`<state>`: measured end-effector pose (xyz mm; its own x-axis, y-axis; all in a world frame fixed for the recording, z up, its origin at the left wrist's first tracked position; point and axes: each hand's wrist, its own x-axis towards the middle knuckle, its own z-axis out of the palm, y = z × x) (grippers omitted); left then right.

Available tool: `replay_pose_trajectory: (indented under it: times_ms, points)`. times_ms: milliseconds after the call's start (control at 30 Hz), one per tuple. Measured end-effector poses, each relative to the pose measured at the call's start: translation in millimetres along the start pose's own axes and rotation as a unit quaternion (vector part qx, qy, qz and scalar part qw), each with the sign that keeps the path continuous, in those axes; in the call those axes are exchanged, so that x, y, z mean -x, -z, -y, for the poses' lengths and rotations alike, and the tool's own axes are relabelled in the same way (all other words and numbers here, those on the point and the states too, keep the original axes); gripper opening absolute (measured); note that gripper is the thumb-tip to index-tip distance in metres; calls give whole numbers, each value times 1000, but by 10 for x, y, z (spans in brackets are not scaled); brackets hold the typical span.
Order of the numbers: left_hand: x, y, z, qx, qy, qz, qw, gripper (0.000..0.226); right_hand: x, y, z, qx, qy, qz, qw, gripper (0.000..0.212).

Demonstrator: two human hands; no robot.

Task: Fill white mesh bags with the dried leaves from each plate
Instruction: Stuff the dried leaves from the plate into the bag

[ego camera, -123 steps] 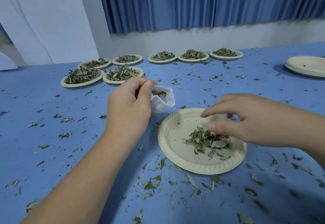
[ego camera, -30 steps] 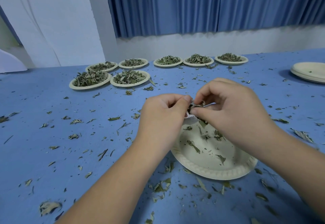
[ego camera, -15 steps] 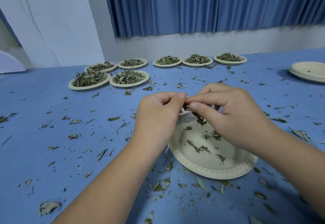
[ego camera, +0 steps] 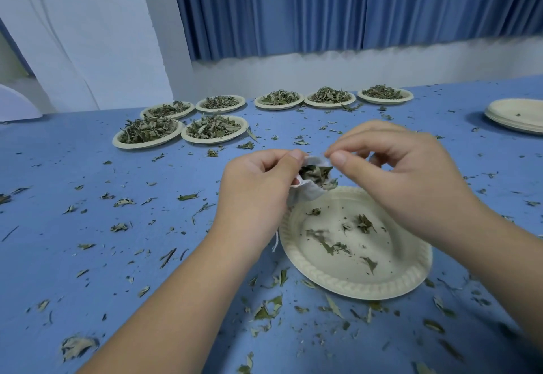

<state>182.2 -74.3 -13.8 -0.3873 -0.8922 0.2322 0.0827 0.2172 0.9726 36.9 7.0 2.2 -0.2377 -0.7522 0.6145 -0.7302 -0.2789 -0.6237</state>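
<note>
**Bag held over near-empty plate, both hands at its mouth**

The left hand (ego camera: 255,194) grips a white mesh bag (ego camera: 308,190), fingers curled around the cloth and thumb pressed against the near side of the rim. The bag sits above the far-left edge of the working plate (ego camera: 382,288), its mouth facing up and toward the camera, with dried leaves (ego camera: 316,173) showing dark green inside and bulging to the rim. A thin white drawstring (ego camera: 276,241) hangs below the left wrist, over the table just beside the plate.

The right hand (ego camera: 411,176) is raised over the plate's far side, thumb and forefinger brought together in a pinch at the right side of the bag's mouth. Whether they hold the rim, a cord or a leaf cannot be told; the contact point is small and slightly blurred. The remaining fingers are loosely curled.

The working plate holds only a few scattered leaf fragments. Seven filled plates (ego camera: 148,134) stand well apart at the far side of the blue table (ego camera: 88,256), in two loose rows. A stack of empty plates (ego camera: 517,118) rests at the far right. Leaf litter is scattered across the table surface, densest near the working plate's front edge.
</note>
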Motion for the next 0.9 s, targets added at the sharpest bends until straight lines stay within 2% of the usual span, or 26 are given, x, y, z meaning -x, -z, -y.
replay_pose_trajectory:
  times_ms: [33,133,200,267,333,400,467,533,567,733,900]
  points:
    - [1,0,-9,19,7,2,1000,22,15,42,0,1,-17,-2,1000,4]
    - [-4,-3,-20,57,26,-8,998,25,108,64,-18,16,-124,66,990,48]
    - [-9,-5,-21,53,22,-24,998,21,164,-11,-23,41,-161,121,979,63]
    - [-12,-7,-19,58,21,-21,998,18,166,-72,-56,15,-162,116,980,56]
    - [-8,-8,-23,71,22,-14,997,19,126,-68,-87,-85,-193,100,972,44]
    - [-3,-4,-28,68,14,-13,997,19,81,-61,-103,-210,-238,110,942,39]
    - [-6,-8,-8,41,-2,-12,999,18,45,-88,-117,-320,-276,121,898,42]
    - [-8,-18,22,4,-19,-6,1000,18,2,-121,-129,-381,-300,121,866,41]
    - [-5,-25,30,-5,-24,-3,1000,19,-21,-132,-127,-387,-304,122,862,38]
    - [24,-46,15,-29,-47,2,998,23,-167,-172,-78,-320,-296,129,891,33]
    - [-33,8,28,-16,-41,-18,999,21,-306,-303,-29,-190,-263,127,937,22]
